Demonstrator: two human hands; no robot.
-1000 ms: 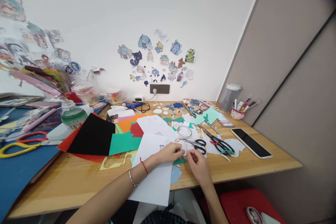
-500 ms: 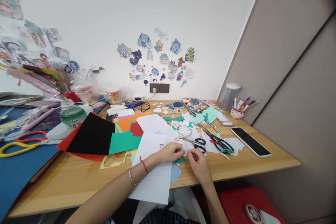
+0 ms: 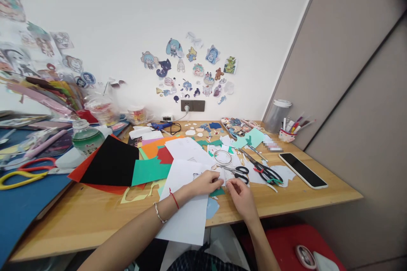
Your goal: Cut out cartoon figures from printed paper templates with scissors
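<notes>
Over the loose papers, my left hand [image 3: 208,182] and my right hand [image 3: 241,197] are close together, fingertips almost meeting. Each has thumb and forefinger pinched; whatever lies between them is too small to make out. Under my left wrist and forearm is a white paper sheet [image 3: 186,220], its lower corner past the table edge. Small black-handled scissors [image 3: 241,170] lie just beyond my fingers. A clear ring like a tape roll [image 3: 222,151] sits behind them. Larger black scissors [image 3: 271,174] with red and green bits on the handles rest to the right.
A phone [image 3: 302,170] lies at right, near a pen holder [image 3: 287,135]. Black paper [image 3: 111,163] and green paper [image 3: 151,171] cover the left middle. A bottle with green liquid [image 3: 87,139] and red-yellow scissors [image 3: 28,172] are farther left. The table's front edge [image 3: 305,208] is close.
The view has shifted very slightly. Both hands keep nearly the same pinched pose and place; nothing else has visibly moved.
</notes>
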